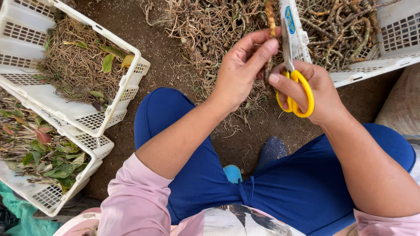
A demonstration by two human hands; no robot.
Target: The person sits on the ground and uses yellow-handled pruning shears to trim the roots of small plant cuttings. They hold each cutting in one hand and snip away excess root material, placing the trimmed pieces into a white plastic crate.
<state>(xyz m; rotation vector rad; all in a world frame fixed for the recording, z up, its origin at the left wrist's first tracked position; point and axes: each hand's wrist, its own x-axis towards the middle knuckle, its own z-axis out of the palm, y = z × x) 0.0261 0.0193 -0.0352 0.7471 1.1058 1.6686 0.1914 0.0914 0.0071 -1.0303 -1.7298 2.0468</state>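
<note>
My left hand [243,67] pinches a brown knobbly root stem [271,17] and holds it upright in front of me. My right hand [317,89] grips yellow-handled scissors [294,65], fingers through the loops, with the grey blades pointing up along the stem. The two hands touch each other above my knees. A heap of tangled thin roots [205,26] lies on the soil just beyond them.
A white slatted crate [122,94] with dry rootlets and a few leaves sits at the left. A second crate [94,148] with leafy stems lies below it. A third crate [385,48] with thick roots is at the upper right. My blue-trousered legs frame brown soil and a shoe.
</note>
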